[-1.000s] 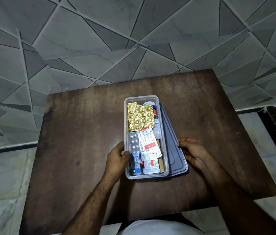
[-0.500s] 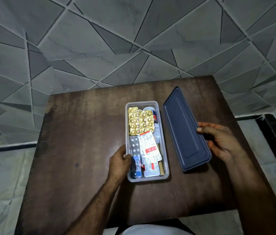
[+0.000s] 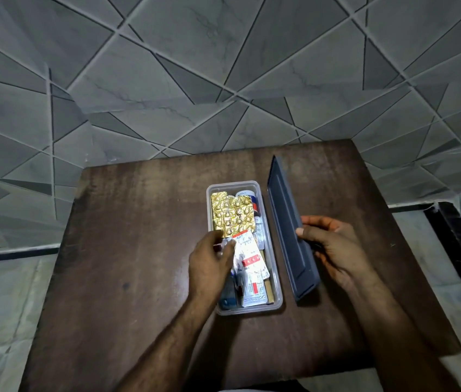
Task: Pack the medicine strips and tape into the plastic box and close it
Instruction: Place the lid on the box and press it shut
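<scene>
Medicine strips fill the clear plastic box [image 3: 273, 304] that sits near the middle of the brown table [image 3: 127, 250]. Your left hand [image 3: 211, 264] is at about 9 o'clock from the box's middle. It reaches over the box's left wall, and its fingers are curled down onto the strips inside. The fingertips touch a white strip with red print [image 3: 250, 258] and look like they pinch its edge, but that part is blurry, so you cannot be sure. A shiny gold strip [image 3: 230, 213] lies flat in the far half of the box, at 12 o'clock from your left hand. More white strips [image 3: 253, 295] lie in the near half, and something blue [image 3: 228, 297] pokes out by the near left corner. A small round tub with a white top [image 3: 247, 193] peeks out at the far end, behind the gold strip.

Just beside the box, at 3 o'clock, is the dark blue lid [image 3: 288, 222]. It is tipped up on its long edge, with its inner side facing the box. Your right hand [image 3: 334, 250] holds the lid at its right edge. The thumb presses on the inner face and the other fingers go behind it. The lid's near corner is close to the table. The lid is not on the box, so the box is open on top.
</scene>
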### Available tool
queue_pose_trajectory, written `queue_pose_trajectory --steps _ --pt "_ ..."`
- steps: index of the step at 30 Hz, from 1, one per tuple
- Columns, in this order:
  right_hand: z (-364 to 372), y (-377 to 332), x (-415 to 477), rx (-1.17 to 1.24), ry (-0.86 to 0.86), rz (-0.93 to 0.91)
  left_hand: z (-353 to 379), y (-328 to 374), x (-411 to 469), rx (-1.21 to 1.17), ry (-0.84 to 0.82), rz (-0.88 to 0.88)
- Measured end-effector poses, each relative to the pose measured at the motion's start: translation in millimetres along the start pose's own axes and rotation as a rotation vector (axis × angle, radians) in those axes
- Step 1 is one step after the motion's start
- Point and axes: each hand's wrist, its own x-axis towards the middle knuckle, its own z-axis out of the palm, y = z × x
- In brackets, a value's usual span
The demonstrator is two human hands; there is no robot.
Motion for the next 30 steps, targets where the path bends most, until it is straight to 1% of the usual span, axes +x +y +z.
queue_pose_trajectory --steps 2,4,6,8,11,13,16,18,22,24,28,30 --pt "8 5 -1 0.013 0.005 -0.015 4 22 0 -0.165 -0.124 -0.009" --pt "16 11 -2 -0.014 0.004 -0.037 13 42 0 -0.377 -0.247 -0.088" --pt "23 17 -4 -0.065 -0.001 -0.059 22 55 2 -0.482 -0.311 -0.139" --pt "31 24 -7 -0.114 -0.008 -0.082 31 60 6 -0.490 -0.315 -0.152" --pt "36 34 -9 -0.163 -0.031 -0.083 36 62 11 -0.464 -0.226 -0.202" --pt "37 38 -10 -0.150 -0.072 -0.046 36 59 15 -0.454 -0.169 -0.244" --pt "34 39 -11 -0.099 -0.115 0.001 33 55 20 -0.445 -0.157 -0.290" --pt "29 44 -3 -0.180 -0.079 -0.017 32 51 21 -0.454 -0.162 -0.308" --pt "9 65 29 -0.364 0.137 -0.059 28 35 20 -0.485 -0.202 -0.312" --pt "1 75 38 -0.423 0.159 -0.038 24 27 20 -0.505 -0.228 -0.310" --pt "-4 84 44 -0.333 0.096 0.059 16 15 24 -0.552 -0.263 -0.333" --pt "-4 86 46 -0.253 0.110 0.101 11 8 27 -0.565 -0.271 -0.334"
